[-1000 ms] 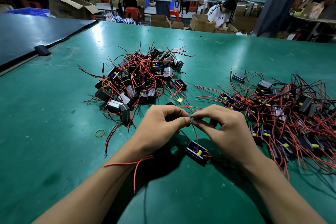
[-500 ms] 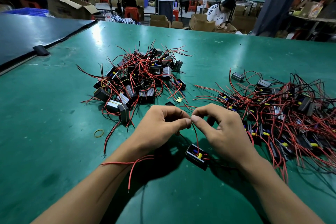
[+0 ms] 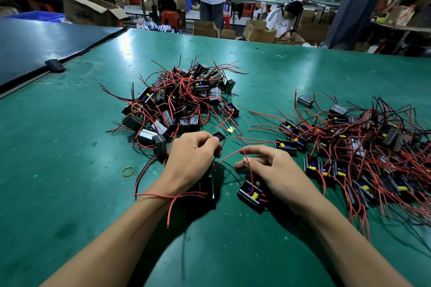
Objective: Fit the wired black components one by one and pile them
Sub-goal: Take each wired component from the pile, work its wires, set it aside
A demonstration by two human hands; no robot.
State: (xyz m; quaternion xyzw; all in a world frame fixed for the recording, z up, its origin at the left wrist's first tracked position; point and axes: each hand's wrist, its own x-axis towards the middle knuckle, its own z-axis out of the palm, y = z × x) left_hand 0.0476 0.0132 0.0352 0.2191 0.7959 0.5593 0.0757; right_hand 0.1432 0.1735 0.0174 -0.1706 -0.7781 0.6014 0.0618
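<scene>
Far left: second dark table (image 3: 35, 46) butts against the green table (image 3: 70, 147), small black clip (image 3: 54, 65) at the seam. Yellow rubber band (image 3: 128, 171) lies loose on the green surface, left of the left wrist. Behind it, left pile (image 3: 179, 102) of black components with red wires, heaped. Left hand (image 3: 191, 161) is curled, fingertips pinched on a red wire (image 3: 229, 155); another black component (image 3: 207, 190) sits under the wrist, mostly hidden, can't tell if the hand touches it. Small black cover (image 3: 219, 135) just past the left knuckles. Yellow scrap (image 3: 230, 129) beyond it. The red wire arcs right and drops into the open black component (image 3: 251, 196) on the table between the hands, yellow and blue parts visible inside. Right hand (image 3: 275, 172) is loose, fingers spread, wire draped over the index finger, palm just beside the component. Far right: right pile (image 3: 354, 147), spread flatter, wires tangled
</scene>
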